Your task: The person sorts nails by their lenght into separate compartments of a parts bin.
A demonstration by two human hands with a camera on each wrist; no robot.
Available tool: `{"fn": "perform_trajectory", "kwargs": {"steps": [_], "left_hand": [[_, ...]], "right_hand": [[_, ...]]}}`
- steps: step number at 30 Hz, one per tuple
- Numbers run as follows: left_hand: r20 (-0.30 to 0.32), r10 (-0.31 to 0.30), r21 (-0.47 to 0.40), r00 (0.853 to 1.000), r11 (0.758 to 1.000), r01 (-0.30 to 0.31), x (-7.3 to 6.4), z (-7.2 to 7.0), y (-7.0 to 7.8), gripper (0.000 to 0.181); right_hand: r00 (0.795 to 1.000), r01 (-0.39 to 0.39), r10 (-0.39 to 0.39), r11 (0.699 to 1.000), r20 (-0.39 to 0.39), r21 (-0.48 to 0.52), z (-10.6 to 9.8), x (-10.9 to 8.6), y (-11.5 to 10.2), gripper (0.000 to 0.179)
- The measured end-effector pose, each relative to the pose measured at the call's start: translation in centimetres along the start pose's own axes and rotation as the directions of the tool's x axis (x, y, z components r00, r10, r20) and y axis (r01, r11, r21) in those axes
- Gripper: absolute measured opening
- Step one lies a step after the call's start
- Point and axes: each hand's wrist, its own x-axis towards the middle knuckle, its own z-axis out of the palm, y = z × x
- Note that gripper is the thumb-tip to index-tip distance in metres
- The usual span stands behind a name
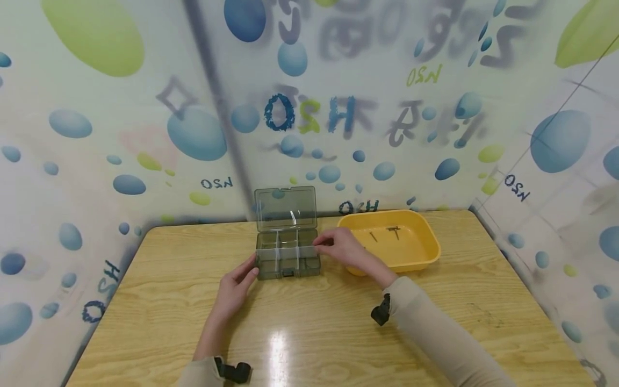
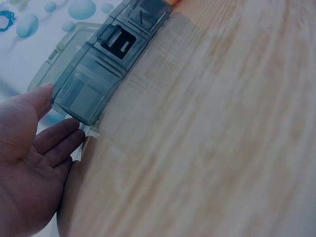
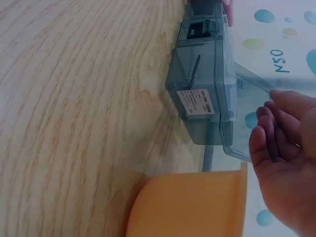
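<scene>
A smoky clear plastic compartment box (image 1: 288, 271) stands on the table, its hinged lid (image 1: 285, 208) raised at the back. My left hand (image 1: 233, 287) is at the box's left end, with the thumb touching its side in the left wrist view and the fingers fairly straight. At the right end, over the rim, is my right hand (image 1: 342, 247), thumb and forefinger close together. Whether they pinch anything is hidden. In the right wrist view, a dark screw (image 3: 195, 70) shows through the box's front wall, near a white label (image 3: 196, 101). Dividers split the box into several compartments.
A yellow tray (image 1: 432, 252) stands just right of the box, under my right forearm, with several small screws (image 1: 394, 230) in it. Behind the table's back edge is a patterned wall (image 1: 193, 177). The wooden table (image 1: 338, 333) extends in front of the box.
</scene>
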Motion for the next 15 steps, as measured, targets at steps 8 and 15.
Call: {"fn": "perform_trajectory", "kwargs": {"steps": [8, 15], "left_hand": [[0.000, -0.014, -0.012, 1.000, 1.000, 0.014, 0.0, 0.0, 0.1, 0.047], [0.015, -0.018, -0.010, 1.000, 1.000, 0.018, -0.1, 0.0, 0.3, 0.047]], "right_hand": [[0.996, 0.014, -0.009, 0.998, -0.086, 0.054, -0.7, -0.4, 0.9, 0.018], [0.991, -0.039, 0.047, 0.997, -0.126, 0.068, -2.0, -0.9, 2.3, 0.018]]}}
